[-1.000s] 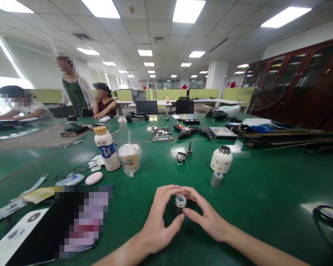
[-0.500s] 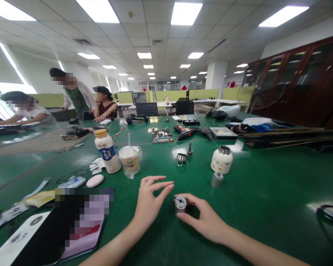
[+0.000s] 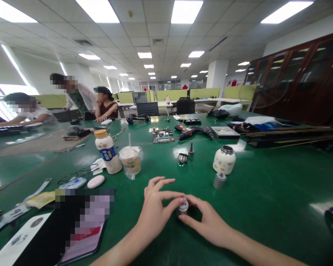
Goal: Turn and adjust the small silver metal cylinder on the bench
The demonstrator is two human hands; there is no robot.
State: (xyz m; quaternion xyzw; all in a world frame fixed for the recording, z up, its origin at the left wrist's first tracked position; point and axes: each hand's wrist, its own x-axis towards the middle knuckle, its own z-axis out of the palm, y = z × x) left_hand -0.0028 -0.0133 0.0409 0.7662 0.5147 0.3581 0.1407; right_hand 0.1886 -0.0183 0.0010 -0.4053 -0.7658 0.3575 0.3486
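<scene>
A small silver metal cylinder (image 3: 182,211), round-topped with dark holes, stands upright on the green table. My right hand (image 3: 209,223) is closed around its far and right sides, thumb in front and fingers behind. Over its top, the thumb and index finger of my left hand (image 3: 157,207) are pinched together, the other fingers stretched out. Whatever lies between those fingertips is too small or hidden to name, and they cover part of the cylinder's top. A similar metal cylinder (image 3: 219,181) stands farther right, in front of a cream-coloured bottle (image 3: 224,161) without a lid.
Ahead lie a steel cap with a ring (image 3: 182,159), a dark drill chuck-like part (image 3: 191,150), a circuit board (image 3: 162,135) and power drills (image 3: 186,133). Leftward are a milk bottle (image 3: 108,153), a plastic cup (image 3: 130,162), a pink oval (image 3: 96,181) and a tablet-like device (image 3: 86,236). Several people sit or stand beyond.
My left hand has moved right and down, bringing its pinched fingertips from beside the metal cylinder onto its top. My right hand keeps its hold on the cylinder.
</scene>
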